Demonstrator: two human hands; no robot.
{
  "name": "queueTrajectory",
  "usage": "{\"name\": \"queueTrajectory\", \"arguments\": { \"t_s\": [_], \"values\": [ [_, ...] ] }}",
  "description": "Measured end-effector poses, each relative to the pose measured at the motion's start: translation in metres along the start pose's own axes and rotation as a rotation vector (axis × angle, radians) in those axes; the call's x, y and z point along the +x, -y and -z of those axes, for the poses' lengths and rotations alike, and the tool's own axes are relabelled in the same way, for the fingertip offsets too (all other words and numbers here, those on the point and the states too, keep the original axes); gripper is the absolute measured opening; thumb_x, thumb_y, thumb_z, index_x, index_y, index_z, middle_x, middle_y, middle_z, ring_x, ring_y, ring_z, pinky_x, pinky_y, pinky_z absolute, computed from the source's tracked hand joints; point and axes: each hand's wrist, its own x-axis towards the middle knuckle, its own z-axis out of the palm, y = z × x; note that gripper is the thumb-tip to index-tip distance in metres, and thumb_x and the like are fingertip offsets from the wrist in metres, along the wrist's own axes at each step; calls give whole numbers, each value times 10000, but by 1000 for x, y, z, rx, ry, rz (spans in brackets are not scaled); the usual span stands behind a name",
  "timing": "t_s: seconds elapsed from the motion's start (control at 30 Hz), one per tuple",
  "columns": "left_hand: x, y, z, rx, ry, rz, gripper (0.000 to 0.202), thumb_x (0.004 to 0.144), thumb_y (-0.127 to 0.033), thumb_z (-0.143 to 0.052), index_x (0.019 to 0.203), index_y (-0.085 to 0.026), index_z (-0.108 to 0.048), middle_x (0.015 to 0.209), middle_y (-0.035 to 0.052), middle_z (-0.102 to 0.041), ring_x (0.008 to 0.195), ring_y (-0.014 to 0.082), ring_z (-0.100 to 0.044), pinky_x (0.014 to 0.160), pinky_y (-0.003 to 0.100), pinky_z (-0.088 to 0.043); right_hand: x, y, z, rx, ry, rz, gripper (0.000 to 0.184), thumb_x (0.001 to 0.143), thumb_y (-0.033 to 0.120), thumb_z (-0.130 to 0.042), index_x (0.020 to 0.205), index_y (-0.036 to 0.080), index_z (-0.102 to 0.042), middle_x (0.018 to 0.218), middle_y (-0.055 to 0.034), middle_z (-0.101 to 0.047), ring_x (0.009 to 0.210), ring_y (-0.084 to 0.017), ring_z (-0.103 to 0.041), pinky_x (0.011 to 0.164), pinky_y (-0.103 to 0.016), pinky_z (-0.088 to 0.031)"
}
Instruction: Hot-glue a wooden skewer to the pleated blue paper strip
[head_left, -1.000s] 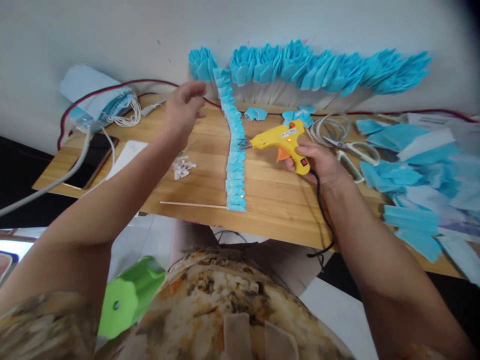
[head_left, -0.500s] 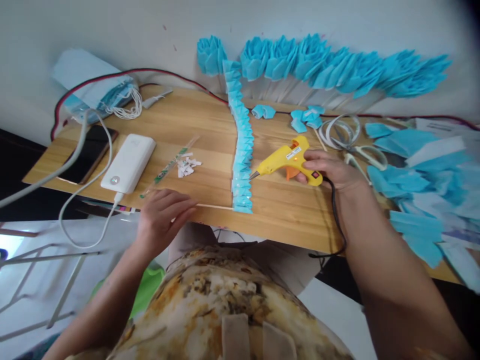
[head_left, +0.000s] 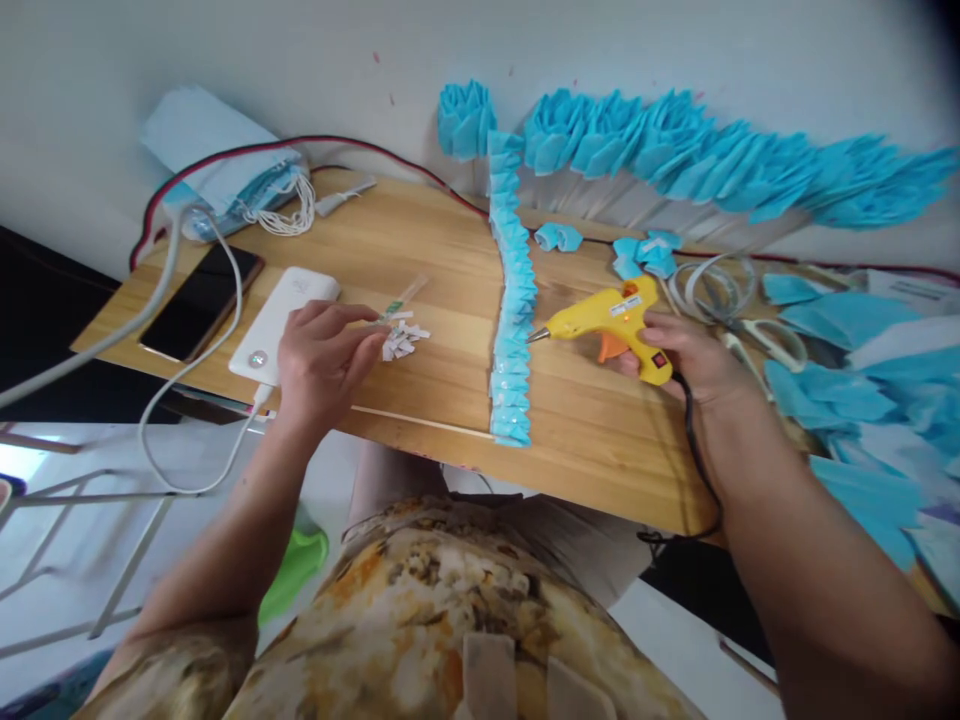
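My right hand [head_left: 694,355] grips a yellow hot glue gun [head_left: 600,318], its metal nozzle pointing left at a pleated strip of light blue material [head_left: 514,290]. Shiny clear patches show on the strip's near part. A thin pale stick [head_left: 420,420] lies along the table's front edge, its right end by the strip's lower end. My left hand [head_left: 322,360] hovers beside a small pile of white paper scraps [head_left: 403,338], thumb and forefinger apart. Its fingertips partly cover a clear plastic strip [head_left: 411,292] with green print.
Blue paper-like flowers [head_left: 652,130] on sticks lean against the wall. A white power bank [head_left: 259,325] and a dark phone [head_left: 201,303] lie left, with white cables. Scissors [head_left: 772,340], tape rolls [head_left: 720,285] and blue pieces [head_left: 832,395] crowd the right.
My left hand has left the stick and moved up to the paper scraps. The stick stays on the table. The glue gun remains in my right hand; the whole view has shifted slightly.
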Motion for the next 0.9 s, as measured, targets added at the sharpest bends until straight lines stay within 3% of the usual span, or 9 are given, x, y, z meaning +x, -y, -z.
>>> {"name": "queueTrajectory", "arguments": {
  "t_s": [0.2, 0.4, 0.57, 0.77, 0.9],
  "values": [
    [-1, 6, -7, 63, 96, 44, 261, 1022, -387, -583, 1139, -270, -785, 1124, 85, -777, 979, 271, -692, 866, 421, -516, -3, -9, 1, 178, -2, 66, 317, 734, 448, -810, 862, 179, -702, 614, -35, -617, 544, -131, -514, 542, -308, -357],
    [-12, -24, -1, -66, 50, -6, 341, 1083, -379, -455, 1100, -294, -785, 1135, 73, -775, 1025, 265, -694, 915, 470, -503, -10, -2, -9, -1, 68, 80, 279, 803, 431, -755, 787, 170, -661, 644, -31, -615, 568, -125, -514, 511, -269, -342],
    [-15, -43, -13, -70, 8, -34, 205, 1030, -288, -578, 1036, -285, -783, 1142, 67, -788, 1049, 275, -692, 894, 480, -541, -13, -4, -9, -14, 46, 62, 279, 793, 447, -768, 772, 189, -666, 641, -38, -627, 564, -134, -507, 487, -268, -325],
    [2, -54, -18, -153, 106, 6, 190, 991, -269, -642, 1135, -310, -759, 1262, 50, -765, 1184, 267, -690, 1022, 504, -566, -11, -5, -7, -8, 24, 22, 234, 778, 422, -773, 746, 208, -684, 642, -57, -636, 509, -124, -458, 432, -283, -233],
    [6, -52, -16, -186, 71, 32, 73, 971, -290, -691, 943, -270, -756, 1196, 54, -779, 1156, 282, -694, 989, 516, -562, -12, -4, -7, -5, 15, 28, 219, 781, 410, -764, 749, 206, -691, 629, -52, -623, 495, -119, -438, 425, -281, -230]
  ]
}}
